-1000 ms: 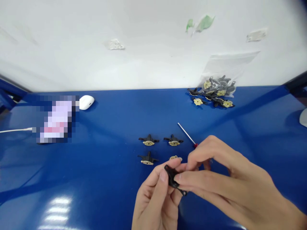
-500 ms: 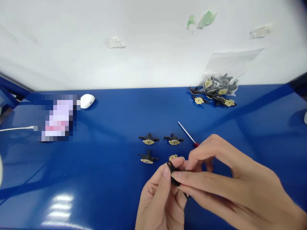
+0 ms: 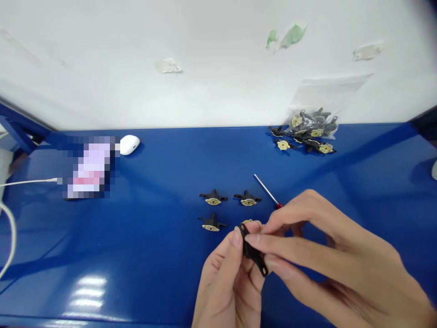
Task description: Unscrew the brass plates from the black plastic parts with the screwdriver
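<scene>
A small black plastic part with a holed tab at each end point(image 3: 253, 253) is held between both hands near the front of the table. My left hand point(image 3: 227, 282) pinches its upper left side between thumb and fingers. On its right side press the fingertips of my right hand point(image 3: 317, 255), closed on the same part. Beyond the fingers lie black parts with brass-coloured discs, among them a back left one point(image 3: 213, 198), a back right one point(image 3: 248, 199) and a front left one point(image 3: 212, 223). One more brass-coloured disc point(image 3: 247, 222) is mostly hidden behind my fingers.
A screwdriver point(image 3: 266, 188) with a red handle end lies behind my right hand. At the back right, loose black parts point(image 3: 283, 145) lie by a clear plastic bag point(image 3: 314, 119) of similar ones. A blurred-out phone point(image 3: 92, 168), cable and white earbud case point(image 3: 129, 145) are left.
The black part has turned between my fingers, so its long side and lower tab now show. My right fingertips have shifted along it. The view has moved slightly.
</scene>
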